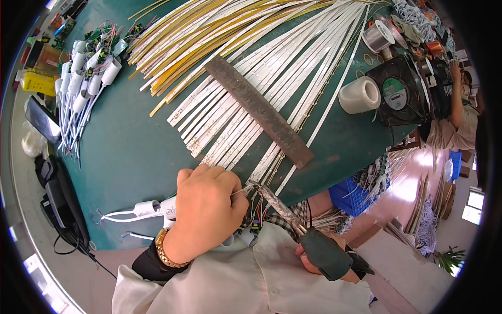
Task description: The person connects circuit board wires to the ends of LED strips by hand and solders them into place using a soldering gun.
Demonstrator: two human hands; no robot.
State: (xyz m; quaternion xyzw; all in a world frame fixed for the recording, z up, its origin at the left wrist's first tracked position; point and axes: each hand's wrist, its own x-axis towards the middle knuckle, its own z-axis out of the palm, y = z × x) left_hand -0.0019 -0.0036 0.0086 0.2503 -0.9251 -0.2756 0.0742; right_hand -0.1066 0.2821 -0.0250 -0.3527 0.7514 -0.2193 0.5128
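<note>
Left hand: fingers pinch thin wire. Right hand: fingers clasp mottled soldering iron. Rough bar crosses flat white strips.

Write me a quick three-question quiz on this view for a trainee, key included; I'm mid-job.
1. Multiple choice: what lies across the white strips?
a) a black fan
b) a dark brown bar
c) a yellow container

2. True or false: the gold watch is on the person's left wrist.

3. Open question: what tool is the right hand holding?

Key:
1. b
2. True
3. A soldering iron, its tip close to the fingers of the left hand
</note>
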